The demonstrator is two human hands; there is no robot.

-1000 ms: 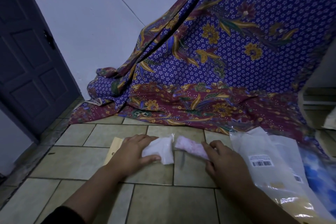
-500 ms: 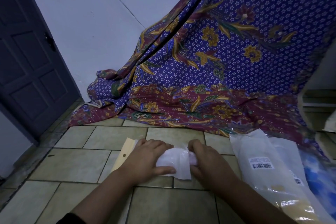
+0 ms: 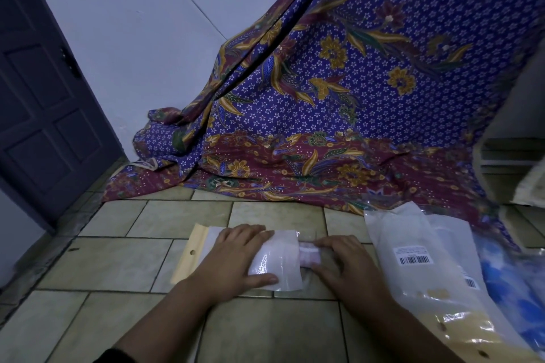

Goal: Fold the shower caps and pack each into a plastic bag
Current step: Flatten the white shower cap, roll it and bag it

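Down at the floor, the left hand (image 3: 236,262) lies across a small clear plastic bag (image 3: 280,267), fingers spread over its far edge and thumb stretched along its near edge, so the bag is pinched flat between them. Just to its right, the right hand (image 3: 348,268) has its fingers curled round a folded pink shower cap (image 3: 309,256), gripping the end that sticks out; the other end of the roll sits inside the bag's open mouth, showing faintly through the film. The two hands are close together, almost touching across the cap. Under the left hand and the bag lies a cream header card (image 3: 191,253) with a punched hole, part of a flat white pack that runs beneath the wrist. All of this rests on a tiled floor (image 3: 118,262) of pale greenish tiles. To the right of the right hand lies a larger clear packet (image 3: 413,244) with a barcode label, overlapping a second labelled packet whose yellowish contents show near the forearm, and beyond them something blue and white in plastic (image 3: 507,283), too blurred to name. Behind, a purple and maroon batik cloth (image 3: 354,97) drapes down onto the tiles, against a pale wall (image 3: 147,23), with a dark panelled door (image 3: 44,97) at the left.
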